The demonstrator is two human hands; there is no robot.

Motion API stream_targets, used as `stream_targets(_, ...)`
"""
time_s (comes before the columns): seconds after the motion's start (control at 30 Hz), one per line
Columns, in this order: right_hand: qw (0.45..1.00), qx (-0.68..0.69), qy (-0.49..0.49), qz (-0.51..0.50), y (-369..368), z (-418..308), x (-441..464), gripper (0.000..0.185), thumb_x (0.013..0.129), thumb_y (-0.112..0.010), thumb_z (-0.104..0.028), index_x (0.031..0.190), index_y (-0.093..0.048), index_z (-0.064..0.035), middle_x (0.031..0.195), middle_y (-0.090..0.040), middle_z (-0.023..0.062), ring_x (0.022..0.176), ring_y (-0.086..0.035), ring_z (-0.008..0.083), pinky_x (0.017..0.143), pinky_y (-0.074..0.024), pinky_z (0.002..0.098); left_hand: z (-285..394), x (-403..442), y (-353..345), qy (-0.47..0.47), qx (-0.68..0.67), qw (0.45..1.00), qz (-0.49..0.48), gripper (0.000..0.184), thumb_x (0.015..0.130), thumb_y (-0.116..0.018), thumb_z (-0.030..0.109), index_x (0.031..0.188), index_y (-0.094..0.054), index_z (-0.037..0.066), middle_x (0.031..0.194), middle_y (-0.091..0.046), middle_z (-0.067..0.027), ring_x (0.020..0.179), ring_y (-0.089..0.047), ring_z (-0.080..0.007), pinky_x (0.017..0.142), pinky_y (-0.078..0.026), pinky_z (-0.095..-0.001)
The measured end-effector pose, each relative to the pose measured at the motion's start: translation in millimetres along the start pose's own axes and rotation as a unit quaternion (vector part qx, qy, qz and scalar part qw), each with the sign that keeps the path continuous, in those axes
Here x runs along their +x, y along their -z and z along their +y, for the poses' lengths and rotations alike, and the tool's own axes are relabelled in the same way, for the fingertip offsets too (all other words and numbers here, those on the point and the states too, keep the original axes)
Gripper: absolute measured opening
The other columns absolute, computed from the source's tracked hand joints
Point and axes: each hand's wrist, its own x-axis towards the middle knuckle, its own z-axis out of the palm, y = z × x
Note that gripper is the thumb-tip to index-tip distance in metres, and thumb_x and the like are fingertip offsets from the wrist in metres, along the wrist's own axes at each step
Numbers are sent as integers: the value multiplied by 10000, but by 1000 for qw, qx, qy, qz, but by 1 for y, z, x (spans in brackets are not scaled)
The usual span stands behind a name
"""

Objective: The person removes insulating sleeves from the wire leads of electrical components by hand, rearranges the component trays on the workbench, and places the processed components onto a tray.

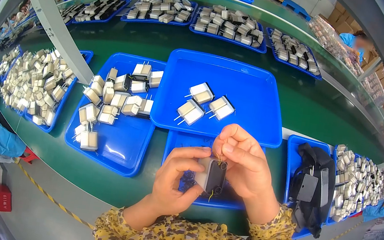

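My left hand (168, 180) is closed around a small white-and-black power adapter (216, 175), its black side turned to the right. Thin yellow wires (219, 157) stick out at its top, and another comes out at the bottom. With thumb and forefinger pinched, my right hand (247, 164) grips the upper wires. Just beyond my hands, a blue tray (250, 86) bears three similar adapters (201, 93) with metal pins. Part of a lower blue tray (177, 140) shows beneath my hands; its contents are mostly hidden.
Left of me, a blue tray (123, 154) carries several adapters, with a fuller tray (57, 118) beyond. At right, a tray (293, 151) holds a black strapped item (313, 181), beside more adapters (352, 184). Loaded trays line the far belt; a metal post (56, 22) rises at left. Co-workers sit around.
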Motion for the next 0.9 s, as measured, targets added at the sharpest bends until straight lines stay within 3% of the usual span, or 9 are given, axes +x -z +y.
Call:
stream_targets(0.17, 995, -67, 74, -1, -4, 0, -1, 191, 897, -687, -26, 1067, -604, -53, 894, -643, 14, 836, -592, 76, 729, -453, 218, 5, 1, 1, 26, -34, 999, 26, 425, 693, -718, -102, 1077, -569, 1, 1248, -588, -212, 1154, -606, -329, 933, -517, -384)
stream_targets(0.23, 969, -200, 145, 31, -6, 0, -3, 249, 869, -701, 23, 1084, -589, -36, 906, -647, 17, 839, -604, 83, 753, -476, 232, 8, 3, 5, 8, 43, 999, 11, 418, 689, -741, -84, 1072, -594, 2, 1230, -602, -211, 1116, -618, -329, 906, -521, -373)
stream_targets(0.37, 911, -329, 248, 18, -3, 0, 0, 255, 828, -713, 51, 1051, -612, -19, 872, -653, 23, 795, -618, 94, 724, -496, 245, 15, 6, 8, 3, 76, 997, 17, 396, 688, -762, -68, 1052, -627, 7, 1216, -610, -207, 1070, -627, -327, 862, -524, -368)
stream_targets(0.43, 739, -549, 390, 4, -2, -3, 3, 241, 794, -714, 54, 1016, -648, -10, 830, -658, 35, 739, -623, 100, 666, -495, 247, 16, 8, 10, -34, 137, 990, 4, 401, 672, -770, -67, 1046, -652, 18, 1219, -611, -192, 1051, -619, -325, 807, -530, -361)
stream_targets(0.73, 867, -454, 204, -4, -6, -13, -5, 215, 772, -732, 45, 977, -696, -8, 826, -679, 56, 718, -636, 103, 649, -502, 248, 18, 8, 20, -75, 179, 981, 0, 445, 635, -727, -105, 1054, -667, 33, 1219, -614, -153, 1069, -599, -335, 757, -534, -361)
stream_targets(0.87, 875, -439, 202, -15, -5, -14, -4, 158, 774, -726, 49, 922, -699, 1, 821, -681, 63, 709, -644, 111, 646, -503, 245, 22, 10, 25, -81, 206, 975, -26, 418, 669, -760, -91, 1052, -635, 21, 1203, -608, -179, 1075, -609, -340, 814, -541, -376)
stream_targets(0.9, 849, -480, 222, -19, -6, -16, -4, 132, 769, -726, 48, 889, -694, 2, 809, -681, 68, 699, -648, 121, 641, -503, 248, 22, 11, 25, -87, 217, 972, -28, 421, 659, -758, -90, 1045, -639, 26, 1191, -618, -170, 1069, -615, -344, 823, -536, -385)
